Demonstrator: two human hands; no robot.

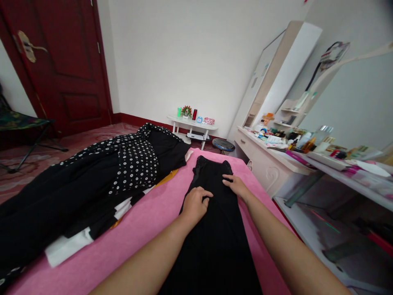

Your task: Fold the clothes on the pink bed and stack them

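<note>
A long black dress [215,229] lies flat and lengthwise on the pink bed cover [135,241], its lace-like shoulder edges at the far end. On the dress's left side rests my left hand [195,205], its index finger and thumb apart over the fabric. My right hand [236,186] touches the dress's right edge, a little farther up, with its fingers stretched out and apart. Neither hand visibly grips the cloth. To the left, a pile of clothes [76,196] in black, white and mustard includes a black garment with white dots [136,164].
A white dressing table [260,153] crowded with bottles stands along the right side, with a mirror [359,94] above it. Beyond the bed are a low white table [192,123] and a round stool [223,144]. A folding chair [23,123] and dark red door [64,61] are at left.
</note>
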